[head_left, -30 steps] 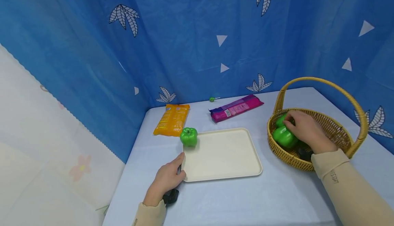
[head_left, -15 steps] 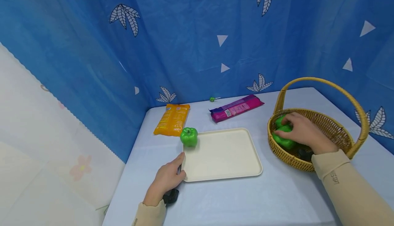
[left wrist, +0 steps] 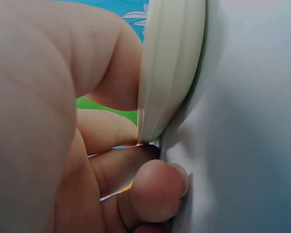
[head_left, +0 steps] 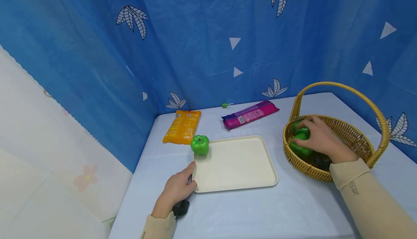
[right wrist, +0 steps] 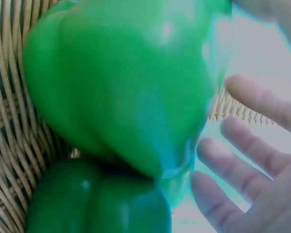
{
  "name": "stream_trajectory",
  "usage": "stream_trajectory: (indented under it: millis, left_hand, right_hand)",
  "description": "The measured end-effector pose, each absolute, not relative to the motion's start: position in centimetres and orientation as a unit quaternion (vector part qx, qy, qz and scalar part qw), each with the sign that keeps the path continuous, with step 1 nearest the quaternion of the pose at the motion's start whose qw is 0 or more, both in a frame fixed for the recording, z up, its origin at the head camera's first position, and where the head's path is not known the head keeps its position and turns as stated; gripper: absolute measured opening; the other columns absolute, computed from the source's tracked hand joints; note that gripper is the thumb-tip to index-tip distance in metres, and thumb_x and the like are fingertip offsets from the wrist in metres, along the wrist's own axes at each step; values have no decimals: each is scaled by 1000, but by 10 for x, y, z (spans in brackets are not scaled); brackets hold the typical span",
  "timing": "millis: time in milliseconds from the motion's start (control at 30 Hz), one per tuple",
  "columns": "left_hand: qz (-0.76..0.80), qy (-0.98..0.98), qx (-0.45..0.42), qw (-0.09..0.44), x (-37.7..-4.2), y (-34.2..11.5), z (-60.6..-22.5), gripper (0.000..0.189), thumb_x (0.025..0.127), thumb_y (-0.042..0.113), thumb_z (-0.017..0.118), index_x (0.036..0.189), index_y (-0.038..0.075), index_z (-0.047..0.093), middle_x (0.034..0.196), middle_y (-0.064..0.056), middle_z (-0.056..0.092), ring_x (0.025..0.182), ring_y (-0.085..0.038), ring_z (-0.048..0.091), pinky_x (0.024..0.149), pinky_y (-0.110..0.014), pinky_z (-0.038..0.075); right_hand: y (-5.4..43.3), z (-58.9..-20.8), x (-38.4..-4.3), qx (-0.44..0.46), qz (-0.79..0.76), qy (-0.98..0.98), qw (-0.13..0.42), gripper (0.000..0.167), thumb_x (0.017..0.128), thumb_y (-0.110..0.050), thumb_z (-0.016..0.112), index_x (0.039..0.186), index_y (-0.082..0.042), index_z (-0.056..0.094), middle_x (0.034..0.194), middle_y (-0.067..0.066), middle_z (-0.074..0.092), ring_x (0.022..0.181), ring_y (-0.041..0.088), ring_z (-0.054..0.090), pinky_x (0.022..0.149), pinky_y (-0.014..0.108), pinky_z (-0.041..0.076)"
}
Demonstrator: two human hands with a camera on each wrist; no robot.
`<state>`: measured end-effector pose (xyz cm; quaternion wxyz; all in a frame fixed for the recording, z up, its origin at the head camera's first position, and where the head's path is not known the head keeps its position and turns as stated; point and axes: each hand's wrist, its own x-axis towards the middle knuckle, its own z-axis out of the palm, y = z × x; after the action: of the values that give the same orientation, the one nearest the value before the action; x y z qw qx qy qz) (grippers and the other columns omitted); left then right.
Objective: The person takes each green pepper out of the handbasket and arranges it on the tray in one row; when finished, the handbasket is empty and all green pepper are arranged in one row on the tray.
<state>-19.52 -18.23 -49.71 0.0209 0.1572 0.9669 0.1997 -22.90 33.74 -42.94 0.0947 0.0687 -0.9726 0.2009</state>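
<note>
A cream tray (head_left: 234,165) lies flat on the table in the head view. My left hand (head_left: 178,186) touches its near-left corner, index finger straight along the left rim. The left wrist view shows the thumb (left wrist: 116,73) pressing on the tray's rim (left wrist: 169,68), with other fingertips low by the table. My right hand (head_left: 320,137) reaches into the wicker basket (head_left: 355,137) over green bell peppers (head_left: 301,146). Its fingers are spread beside a large bell pepper (right wrist: 121,82) in the right wrist view, with gaps to several fingertips. Thumb contact is unclear.
Another green bell pepper (head_left: 200,145) sits at the tray's far-left corner. Behind are an orange packet (head_left: 182,127), a small green lollipop (head_left: 224,105) and a pink-purple packet (head_left: 250,114). The basket handle (head_left: 361,96) arches high, and a blue curtain (head_left: 208,51) hangs behind the table.
My right hand's thumb and fingers have spread wider over the peppers in the basket, and the hand has shifted slightly. The left hand and tray have stayed still.
</note>
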Motion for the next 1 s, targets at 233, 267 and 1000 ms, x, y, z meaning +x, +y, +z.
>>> stream_trajectory:
  millis: [233, 267, 1000]
  left_hand:
    - [204, 966, 158, 22, -194, -182, -497, 72, 90, 23, 58, 157, 6, 41, 159, -6, 47, 141, -27, 53, 112, -48, 48]
    - [205, 966, 158, 23, -194, -182, -497, 71, 90, 23, 58, 157, 6, 41, 159, -6, 47, 141, -27, 53, 112, -48, 48]
    - [203, 966, 156, 19, -194, -182, -497, 71, 90, 23, 57, 157, 6, 42, 159, -6, 47, 140, -26, 53, 112, -47, 48]
  right_hand:
    - [337, -431, -228, 104, 197, -971, 87, 34, 89, -33, 77, 109, -7, 73, 130, 27, 53, 110, 45, 56, 82, 59, 53]
    - [337, -431, -228, 106, 198, -971, 82, 35, 88, -35, 78, 109, -7, 74, 130, 27, 54, 110, 45, 55, 81, 56, 54]
    - [337, -426, -229, 81, 234, -957, 151, 33, 98, -13, 61, 126, 4, 58, 125, 29, 61, 107, 45, 61, 84, 62, 51]
